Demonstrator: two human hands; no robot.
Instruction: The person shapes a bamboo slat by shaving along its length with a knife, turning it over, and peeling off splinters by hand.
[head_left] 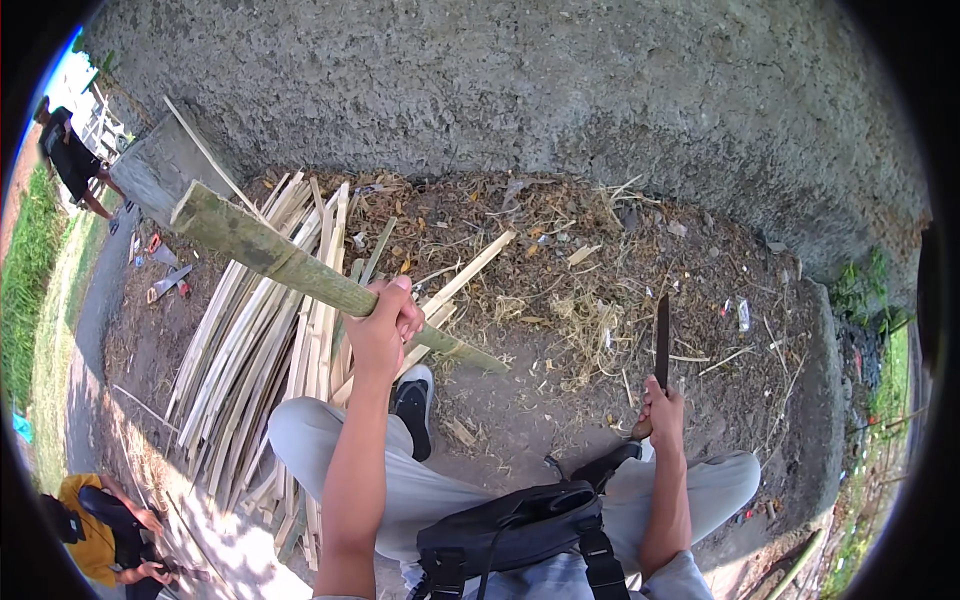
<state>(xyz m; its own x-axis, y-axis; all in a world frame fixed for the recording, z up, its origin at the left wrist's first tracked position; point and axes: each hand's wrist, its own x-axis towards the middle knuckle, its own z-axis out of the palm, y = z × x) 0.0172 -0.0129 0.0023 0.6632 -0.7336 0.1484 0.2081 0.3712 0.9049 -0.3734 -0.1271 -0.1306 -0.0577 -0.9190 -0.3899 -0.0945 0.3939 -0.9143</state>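
Note:
A thick greenish bamboo pole (pixel 285 262) slants across in front of me, its cut end raised at the upper left and its thinner end low near the middle. My left hand (pixel 382 318) is closed around it partway along. On the right, my right hand (pixel 662 412) grips the handle of a machete (pixel 663 338), whose dark blade points up and away from me. Blade and pole are well apart. Beneath the pole, to the left, lies a large heap of split bamboo strips (pixel 235 345).
A rough grey wall (pixel 560 90) rises ahead, with dry leaves and shavings (pixel 590 320) along its foot. Handsaws (pixel 168 283) lie at the left. One person (pixel 70 150) stands at the far left; another in yellow (pixel 95 510) sits at the lower left. A black bag (pixel 510 535) rests at my waist.

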